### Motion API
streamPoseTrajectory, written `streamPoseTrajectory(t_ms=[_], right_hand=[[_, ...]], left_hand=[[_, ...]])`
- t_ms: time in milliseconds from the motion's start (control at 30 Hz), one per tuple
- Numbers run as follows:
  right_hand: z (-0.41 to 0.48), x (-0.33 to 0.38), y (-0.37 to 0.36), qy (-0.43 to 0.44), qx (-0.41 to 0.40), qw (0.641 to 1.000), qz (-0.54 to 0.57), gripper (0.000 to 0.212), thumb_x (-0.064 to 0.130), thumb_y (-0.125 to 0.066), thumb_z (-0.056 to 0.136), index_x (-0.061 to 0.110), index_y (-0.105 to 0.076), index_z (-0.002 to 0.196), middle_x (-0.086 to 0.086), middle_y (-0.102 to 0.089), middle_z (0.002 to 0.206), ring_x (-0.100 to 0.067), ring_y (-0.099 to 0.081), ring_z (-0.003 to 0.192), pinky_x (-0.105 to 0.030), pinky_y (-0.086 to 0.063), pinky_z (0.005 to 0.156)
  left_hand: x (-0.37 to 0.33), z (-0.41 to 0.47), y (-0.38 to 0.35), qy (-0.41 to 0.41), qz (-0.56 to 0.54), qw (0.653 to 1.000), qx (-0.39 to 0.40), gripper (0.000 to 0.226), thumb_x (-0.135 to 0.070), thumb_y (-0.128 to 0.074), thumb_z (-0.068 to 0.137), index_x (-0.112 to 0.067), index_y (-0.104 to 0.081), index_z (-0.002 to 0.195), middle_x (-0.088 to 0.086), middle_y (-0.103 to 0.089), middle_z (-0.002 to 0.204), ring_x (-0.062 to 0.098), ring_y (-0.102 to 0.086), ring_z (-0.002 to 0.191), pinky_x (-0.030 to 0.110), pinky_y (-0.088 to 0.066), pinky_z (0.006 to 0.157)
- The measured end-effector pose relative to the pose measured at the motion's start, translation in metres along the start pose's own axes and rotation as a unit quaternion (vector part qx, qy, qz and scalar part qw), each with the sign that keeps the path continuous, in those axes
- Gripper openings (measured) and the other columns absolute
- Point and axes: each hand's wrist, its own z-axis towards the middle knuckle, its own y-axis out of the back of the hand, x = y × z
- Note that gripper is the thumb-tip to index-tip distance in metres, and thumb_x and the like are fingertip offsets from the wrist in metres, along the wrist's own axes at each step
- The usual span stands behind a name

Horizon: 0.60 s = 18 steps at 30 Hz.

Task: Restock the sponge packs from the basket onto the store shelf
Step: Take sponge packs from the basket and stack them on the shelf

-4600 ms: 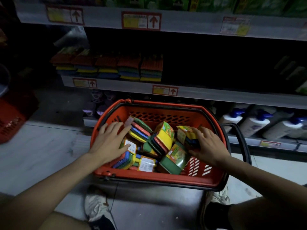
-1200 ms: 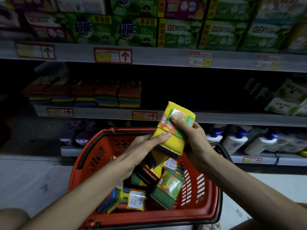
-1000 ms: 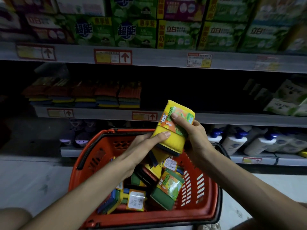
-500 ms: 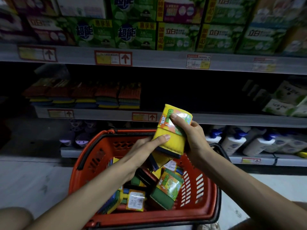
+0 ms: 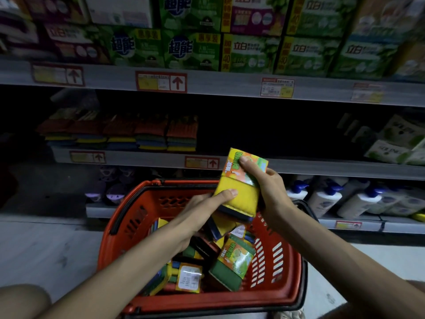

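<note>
Filling the lower middle of the head view, a red basket sits on the floor with loose packs heaped inside, and a green pack leans toward its 3 o'clock wall. At 11 o'clock from the basket, the middle shelf carries a row of stacked sponges. Green detergent boxes line the shelf at 12 o'clock, and white pump bottles stand low at 3 o'clock.

The sponge pack is held above the basket's far rim and hides part of it. It is bright yellow with a dark scouring layer along its lower edge and an orange-and-green printed band round its top.

The right hand wraps it from 3 o'clock, thumb on the band. The left hand pinches its 7 o'clock corner, 1 finger lying across the yellow face.

The grip and height match 0.5 s ago; 4.6 s ago both hands were down among the packs.
</note>
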Motion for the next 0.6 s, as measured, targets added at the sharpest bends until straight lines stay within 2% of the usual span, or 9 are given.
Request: streamPoseTrajectory(t_ms=[33,133,200,367,500,600], right_hand=[[0.001,0.001,0.001,0.004,-0.007,1.000,0.002,0.062,0.042,-0.083,0.065,0.011,-0.062,0.115,-0.009,-0.078,0.097,-0.021,-0.078,0.077,-0.033,-0.061,0.059],[0.002,-0.001,0.005,0.014,-0.006,1.000,-0.009,0.076,0.044,-0.085,0.065,0.008,-0.059,0.127,-0.011,-0.077,0.108,-0.025,-0.078,0.089,-0.036,-0.062,0.068],[0.002,-0.002,0.008,0.020,-0.003,1.000,-0.005,0.084,0.045,-0.087,0.064,0.007,-0.056,0.132,-0.012,-0.076,0.113,-0.027,-0.077,0.096,-0.039,-0.063,0.075],[-0.005,-0.010,0.005,0.004,0.026,1.000,0.001,0.079,0.041,-0.087,0.068,0.007,-0.057,0.133,-0.013,-0.076,0.114,-0.030,-0.077,0.097,-0.040,-0.063,0.075],[-0.007,-0.012,0.002,0.000,0.032,0.999,0.011,0.076,0.040,-0.088,0.069,0.007,-0.059,0.131,-0.014,-0.076,0.113,-0.030,-0.077,0.097,-0.037,-0.062,0.069],[-0.004,-0.007,0.005,0.020,0.028,0.999,-0.004,0.088,0.044,-0.089,0.065,0.008,-0.054,0.137,-0.012,-0.075,0.117,-0.027,-0.077,0.100,-0.039,-0.064,0.076]], left_hand=[[0.001,0.000,0.000,0.000,0.001,1.000,0.003,0.055,-0.081,-0.071,0.062,-0.040,-0.078,0.098,-0.012,-0.079,0.099,0.018,-0.071,0.103,0.054,-0.049,0.102],[0.003,-0.003,0.000,0.018,-0.016,0.999,0.021,0.064,-0.079,-0.074,0.058,-0.036,-0.077,0.105,-0.007,-0.079,0.102,0.021,-0.074,0.101,0.054,-0.053,0.098],[0.003,-0.003,0.001,0.005,-0.017,1.000,0.023,0.055,-0.075,-0.073,0.068,-0.036,-0.077,0.106,-0.006,-0.080,0.100,0.019,-0.075,0.097,0.052,-0.054,0.097],[0.001,-0.008,0.002,-0.015,-0.032,0.999,0.005,0.041,-0.069,-0.070,0.076,-0.039,-0.077,0.102,-0.008,-0.080,0.097,0.016,-0.076,0.094,0.050,-0.054,0.098],[-0.003,-0.008,0.002,-0.019,-0.025,0.999,0.010,0.051,-0.077,-0.070,0.071,-0.043,-0.075,0.109,-0.010,-0.079,0.103,0.015,-0.075,0.099,0.053,-0.051,0.100],[-0.003,-0.006,0.001,-0.017,-0.030,0.999,0.020,0.055,-0.078,-0.071,0.069,-0.043,-0.074,0.111,-0.010,-0.079,0.105,0.016,-0.074,0.101,0.054,-0.050,0.101]])
